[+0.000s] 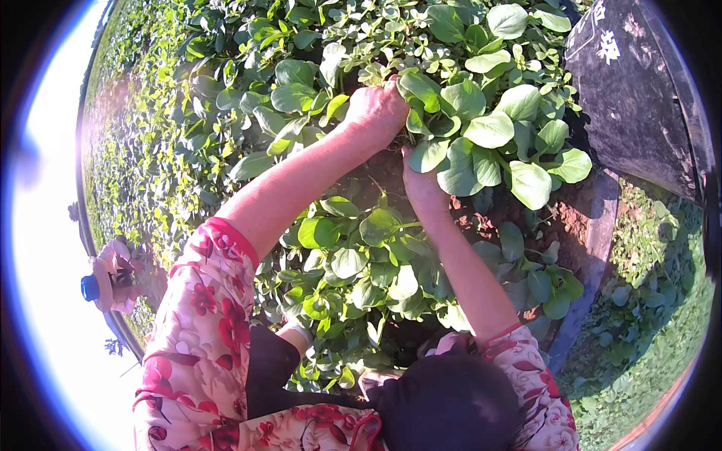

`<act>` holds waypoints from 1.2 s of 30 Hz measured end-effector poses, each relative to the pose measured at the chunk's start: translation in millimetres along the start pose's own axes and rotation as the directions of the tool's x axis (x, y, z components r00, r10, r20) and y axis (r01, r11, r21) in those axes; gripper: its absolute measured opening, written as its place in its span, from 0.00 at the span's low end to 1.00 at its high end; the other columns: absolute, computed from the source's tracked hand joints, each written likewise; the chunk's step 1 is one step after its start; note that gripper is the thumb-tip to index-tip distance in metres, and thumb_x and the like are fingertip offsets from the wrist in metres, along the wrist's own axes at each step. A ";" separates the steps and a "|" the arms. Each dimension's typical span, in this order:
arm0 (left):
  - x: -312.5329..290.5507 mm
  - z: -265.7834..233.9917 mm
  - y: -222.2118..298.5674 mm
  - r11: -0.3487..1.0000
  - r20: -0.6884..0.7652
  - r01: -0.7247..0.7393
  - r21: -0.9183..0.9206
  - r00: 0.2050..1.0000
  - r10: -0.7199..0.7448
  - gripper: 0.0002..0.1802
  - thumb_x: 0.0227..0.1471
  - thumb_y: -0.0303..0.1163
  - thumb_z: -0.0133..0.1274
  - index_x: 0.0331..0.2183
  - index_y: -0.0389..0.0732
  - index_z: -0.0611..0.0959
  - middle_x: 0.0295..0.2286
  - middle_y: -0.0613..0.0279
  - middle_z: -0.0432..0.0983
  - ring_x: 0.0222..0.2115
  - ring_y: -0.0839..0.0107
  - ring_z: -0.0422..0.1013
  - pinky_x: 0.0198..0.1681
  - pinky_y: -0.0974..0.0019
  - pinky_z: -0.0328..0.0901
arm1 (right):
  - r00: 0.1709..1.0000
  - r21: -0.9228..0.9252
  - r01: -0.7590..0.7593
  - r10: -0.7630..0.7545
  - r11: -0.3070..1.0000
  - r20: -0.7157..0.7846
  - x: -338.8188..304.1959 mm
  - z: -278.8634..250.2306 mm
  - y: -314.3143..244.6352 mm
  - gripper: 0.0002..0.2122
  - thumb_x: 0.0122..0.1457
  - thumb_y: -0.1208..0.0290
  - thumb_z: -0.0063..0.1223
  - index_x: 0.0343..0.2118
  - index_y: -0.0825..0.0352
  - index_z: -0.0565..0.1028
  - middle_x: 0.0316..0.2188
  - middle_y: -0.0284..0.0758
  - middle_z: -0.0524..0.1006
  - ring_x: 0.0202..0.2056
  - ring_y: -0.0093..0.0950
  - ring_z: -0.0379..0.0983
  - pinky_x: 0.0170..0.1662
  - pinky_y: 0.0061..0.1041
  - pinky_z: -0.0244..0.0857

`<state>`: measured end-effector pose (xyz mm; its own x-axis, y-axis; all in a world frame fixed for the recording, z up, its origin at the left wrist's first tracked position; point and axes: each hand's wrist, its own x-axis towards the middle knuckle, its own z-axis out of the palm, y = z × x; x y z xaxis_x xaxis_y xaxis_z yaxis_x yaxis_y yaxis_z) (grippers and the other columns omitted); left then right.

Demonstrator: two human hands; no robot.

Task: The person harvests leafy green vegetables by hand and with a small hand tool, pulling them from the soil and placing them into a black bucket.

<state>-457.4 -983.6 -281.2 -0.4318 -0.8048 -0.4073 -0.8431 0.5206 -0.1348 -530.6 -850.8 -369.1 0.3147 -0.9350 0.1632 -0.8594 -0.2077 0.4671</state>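
My left hand is closed at the upper middle, its knuckles toward me, against the left side of a bunch of leafy greens. What its fingers grip is hidden. From below, my right hand reaches under the same bunch and appears closed around the stem bases; leaves cover most of its fingers. Broad, rounded green leaves fan out to the right of both hands. Thin root-like strands and dark soil show between the hands.
More leafy greens grow between my forearms, and low weeds spread beyond my hands. A dark sack with white markings stands at the upper right. Reddish soil borders a pale strip. A person in a hat is at the far left.
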 end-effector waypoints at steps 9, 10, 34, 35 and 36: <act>84.8 20.4 -45.4 0.993 0.047 -0.109 0.046 0.993 0.107 0.26 0.44 0.40 0.51 0.44 0.35 0.72 0.28 0.57 0.79 0.31 0.64 0.76 0.31 0.64 0.70 | 0.815 0.928 -0.372 0.490 0.032 0.309 37.0 -14.1 6.6 0.12 0.51 0.67 0.55 0.34 0.71 0.72 0.23 0.45 0.75 0.28 0.41 0.74 0.32 0.36 0.66; 85.1 18.8 -50.4 0.991 0.025 -0.082 -0.103 0.996 0.085 0.30 0.44 0.40 0.51 0.48 0.33 0.68 0.29 0.56 0.79 0.32 0.64 0.76 0.32 0.64 0.70 | 0.906 0.774 -0.341 0.406 0.534 0.119 36.7 -8.8 2.7 0.13 0.51 0.67 0.54 0.35 0.71 0.71 0.23 0.45 0.75 0.28 0.42 0.74 0.32 0.36 0.67; 17.4 43.7 -91.8 0.995 -0.087 -0.005 0.104 0.996 0.014 0.21 0.49 0.28 0.47 0.47 0.51 0.70 0.35 0.51 0.70 0.34 0.59 0.75 0.33 0.60 0.69 | 0.755 0.778 -0.627 0.215 -0.039 0.620 44.9 -30.3 -16.3 0.24 0.47 0.67 0.58 0.48 0.72 0.68 0.27 0.45 0.76 0.31 0.44 0.74 0.36 0.37 0.67; 22.2 43.1 -96.2 0.992 -0.094 -0.018 0.124 0.995 0.029 0.24 0.49 0.27 0.47 0.50 0.52 0.66 0.36 0.52 0.70 0.35 0.58 0.75 0.34 0.60 0.69 | 0.835 0.841 -0.528 0.247 0.115 0.491 51.0 -27.5 -17.7 0.22 0.47 0.67 0.58 0.45 0.72 0.69 0.27 0.45 0.76 0.30 0.44 0.74 0.36 0.37 0.67; 30.3 38.8 -93.6 0.990 -0.071 0.045 0.132 0.997 -0.036 0.25 0.50 0.28 0.47 0.51 0.53 0.66 0.37 0.52 0.70 0.37 0.58 0.74 0.36 0.60 0.68 | 0.894 0.860 -0.426 0.277 0.280 0.352 56.1 -24.1 -17.8 0.21 0.47 0.67 0.58 0.43 0.71 0.71 0.27 0.45 0.76 0.30 0.45 0.74 0.36 0.37 0.67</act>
<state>-379.2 -1045.6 -315.9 -0.4231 -0.8409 -0.3374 -0.8120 0.5172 -0.2706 -488.0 -892.7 -347.2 -0.0988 -0.9946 -0.0310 -0.7215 0.0930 -0.6861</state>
